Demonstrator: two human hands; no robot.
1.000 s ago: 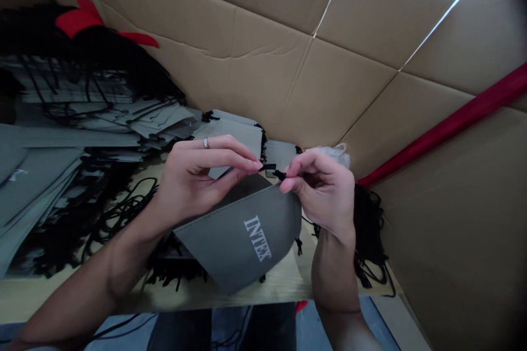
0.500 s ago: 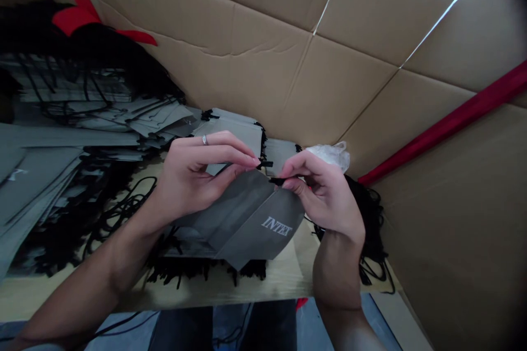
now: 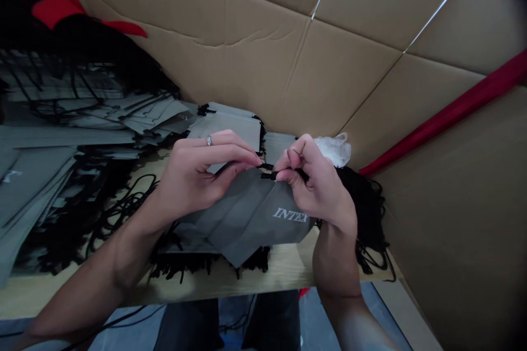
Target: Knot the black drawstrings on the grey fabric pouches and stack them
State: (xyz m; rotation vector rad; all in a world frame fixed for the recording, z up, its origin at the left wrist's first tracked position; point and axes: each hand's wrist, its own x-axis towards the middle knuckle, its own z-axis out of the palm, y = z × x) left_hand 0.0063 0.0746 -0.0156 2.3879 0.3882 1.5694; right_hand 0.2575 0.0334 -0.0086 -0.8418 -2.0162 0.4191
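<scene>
Both hands are closed in pinches, fingertips close together above the table. My left hand (image 3: 197,178), with a ring on one finger, grips a short black cord end (image 3: 267,166). Between thumb and fingers of my right hand (image 3: 323,189) is another black cord end (image 3: 268,176), its tip pointing left just below the first. Under the hands a grey pouch (image 3: 251,213) printed INTEX lies tilted, its upper edge near the cords. Whether both cords come out of it is hidden by the fingers. More grey pouches with black cord fringes lie beneath.
Piles of grey pouches (image 3: 37,175) and black cords fill the left side. A red strip (image 3: 57,10) lies on the back pile. Clear plastic (image 3: 335,149) and a black cord bundle (image 3: 364,213) sit right. Cardboard walls (image 3: 255,65) enclose the wooden table (image 3: 284,279).
My right hand has moved slightly left and up, bringing its cord end beside the left one. The printed pouch has shifted right and flattened somewhat. My left hand stays nearly still.
</scene>
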